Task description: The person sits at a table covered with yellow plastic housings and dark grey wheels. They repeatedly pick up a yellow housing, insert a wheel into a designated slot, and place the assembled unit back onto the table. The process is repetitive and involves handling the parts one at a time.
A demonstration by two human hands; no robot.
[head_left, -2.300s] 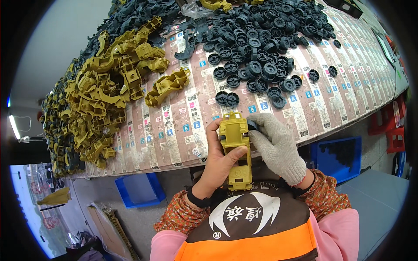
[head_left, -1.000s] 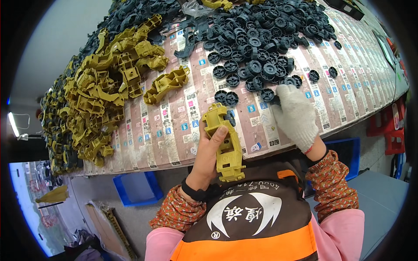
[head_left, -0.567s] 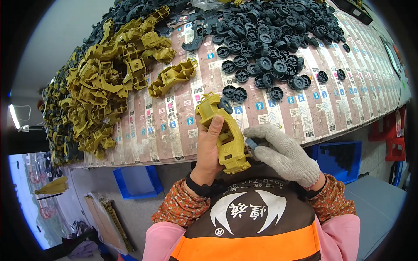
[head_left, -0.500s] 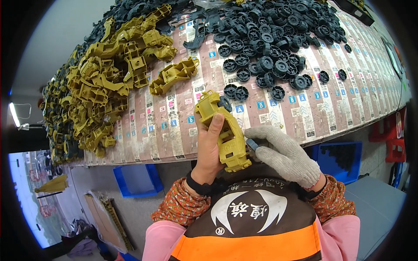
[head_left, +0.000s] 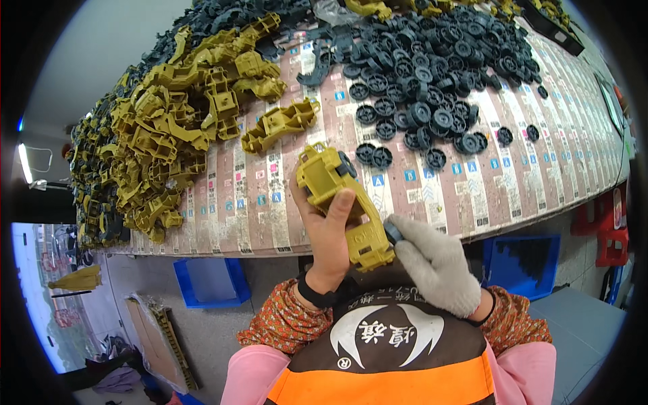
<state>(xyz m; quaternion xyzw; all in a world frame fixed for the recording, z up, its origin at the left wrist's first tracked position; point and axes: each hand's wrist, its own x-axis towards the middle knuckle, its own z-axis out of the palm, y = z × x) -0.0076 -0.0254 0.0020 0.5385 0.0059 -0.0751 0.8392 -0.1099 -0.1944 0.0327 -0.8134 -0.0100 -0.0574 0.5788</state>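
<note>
My left hand (head_left: 324,237), bare with a dark wristband, is closed around a yellow plastic toy vehicle body (head_left: 368,244), its thumb across the middle. One dark wheel (head_left: 346,164) sits on the right side of the body's far end. At the near end, my right hand (head_left: 439,271), in a pale knitted glove, presses a second dark toy wheel (head_left: 392,233) against the body's right side. Fingertips partly cover this wheel, so how far it is seated cannot be seen. Both hands are just off the table's near edge.
Yellow vehicle bodies (head_left: 158,111) lie heaped on the left of the table (head_left: 290,226), one body (head_left: 280,126) apart from them. Dark wheels (head_left: 442,120) are piled at centre and right. Blue bins (head_left: 210,283) stand below the table, near red stools (head_left: 611,233).
My right hand has brought the wheel from a small gap to contact with the body's side. The body has turned slightly in my left hand. The whole view has shifted a little.
</note>
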